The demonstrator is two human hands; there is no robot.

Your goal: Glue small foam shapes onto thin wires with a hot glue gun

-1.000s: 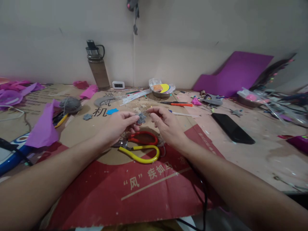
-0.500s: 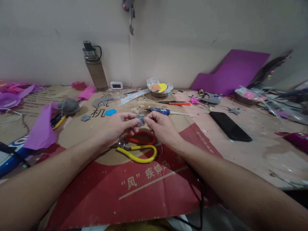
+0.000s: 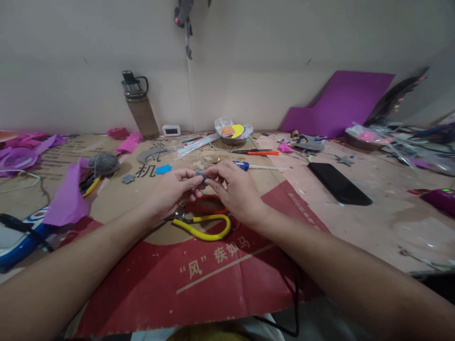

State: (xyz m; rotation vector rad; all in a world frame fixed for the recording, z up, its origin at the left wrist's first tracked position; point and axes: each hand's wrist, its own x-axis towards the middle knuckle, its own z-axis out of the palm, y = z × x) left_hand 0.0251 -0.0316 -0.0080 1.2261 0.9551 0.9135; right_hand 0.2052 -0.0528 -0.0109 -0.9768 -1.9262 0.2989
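Head view: holds a gray bit (image 3: 201,175) right in the grip, pinched by the fingers of the left hand (image 3: 174,187) and right hand (image 3: 236,190). Has scissors (image 3: 202,219) just on the near side, a blue shape (image 3: 164,169) to the left, a glue gun (image 3: 242,165) just behind, a phone (image 3: 339,183) well off right.

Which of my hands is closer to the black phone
Right. Your right hand is left of the black phone, across a gap; your left hand is farther left, beyond the right hand.
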